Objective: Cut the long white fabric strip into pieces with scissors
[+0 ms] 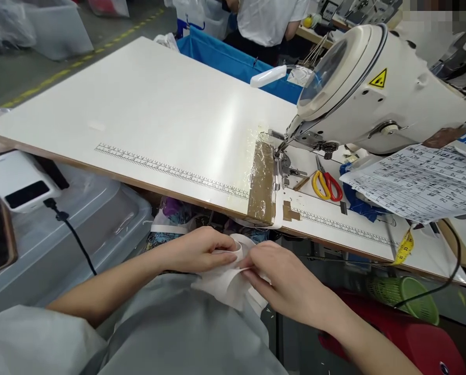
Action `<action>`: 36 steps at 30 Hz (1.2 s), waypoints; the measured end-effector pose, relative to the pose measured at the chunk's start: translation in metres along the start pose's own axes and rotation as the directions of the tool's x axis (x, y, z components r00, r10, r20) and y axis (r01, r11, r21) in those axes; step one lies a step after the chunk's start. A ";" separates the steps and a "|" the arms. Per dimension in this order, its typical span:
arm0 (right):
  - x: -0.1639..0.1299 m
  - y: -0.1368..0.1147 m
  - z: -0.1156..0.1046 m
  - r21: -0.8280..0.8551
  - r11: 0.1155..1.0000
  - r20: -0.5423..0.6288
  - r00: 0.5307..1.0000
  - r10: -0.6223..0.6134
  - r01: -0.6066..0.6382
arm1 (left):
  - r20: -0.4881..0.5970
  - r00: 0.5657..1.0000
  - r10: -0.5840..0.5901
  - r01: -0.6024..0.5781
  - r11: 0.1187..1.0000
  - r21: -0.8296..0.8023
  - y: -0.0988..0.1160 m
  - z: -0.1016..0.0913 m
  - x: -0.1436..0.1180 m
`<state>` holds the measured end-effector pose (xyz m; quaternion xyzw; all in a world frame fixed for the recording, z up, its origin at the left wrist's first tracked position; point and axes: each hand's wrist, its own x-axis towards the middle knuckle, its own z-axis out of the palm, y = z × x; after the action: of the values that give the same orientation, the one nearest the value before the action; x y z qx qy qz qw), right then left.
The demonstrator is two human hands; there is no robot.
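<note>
A piece of white fabric [231, 284] lies bunched over my lap, below the front edge of the sewing table. From the left, my left hand [207, 250] pinches its upper part between thumb and fingers. Close beside it, my right hand [274, 276] grips a fold of the same cloth with the fingertips. The white sewing machine [350, 88] stands beyond my hands to the right, its needle area above the table edge. A narrow white strip [276, 200] hangs over the edge there.
The white table [158, 114] carries printed rulers and brown tape [262, 182]. Scissors [327, 185] with red and yellow handles lie right of the needle. Handwritten sheets [416, 182] hang at right. A plastic bin [100, 224] stands at left. A person [270, 23] sits behind a blue cloth bin [221, 54].
</note>
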<state>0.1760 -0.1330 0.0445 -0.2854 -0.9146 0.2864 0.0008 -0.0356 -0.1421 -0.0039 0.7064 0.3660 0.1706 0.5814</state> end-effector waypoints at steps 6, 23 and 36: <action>0.008 0.004 0.006 -0.007 0.993 0.025 0.993 0.118 -0.118 | 0.001 1.000 0.015 -0.015 1.000 0.008 -0.001 0.002 0.004; 0.008 0.019 0.014 0.073 0.979 -0.018 0.981 0.195 -0.193 | 0.103 0.989 0.102 -0.127 0.951 0.281 -0.004 -0.006 0.017; 0.002 0.029 0.023 0.401 0.903 -0.098 0.973 0.209 -0.154 | 0.234 0.965 0.116 -0.075 0.981 -0.178 -0.012 -0.015 0.024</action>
<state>0.1854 -0.1242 0.0098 -0.3827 -0.8061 0.4414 0.0945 -0.0332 -0.1136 -0.0162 0.6875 0.2419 0.1409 0.6701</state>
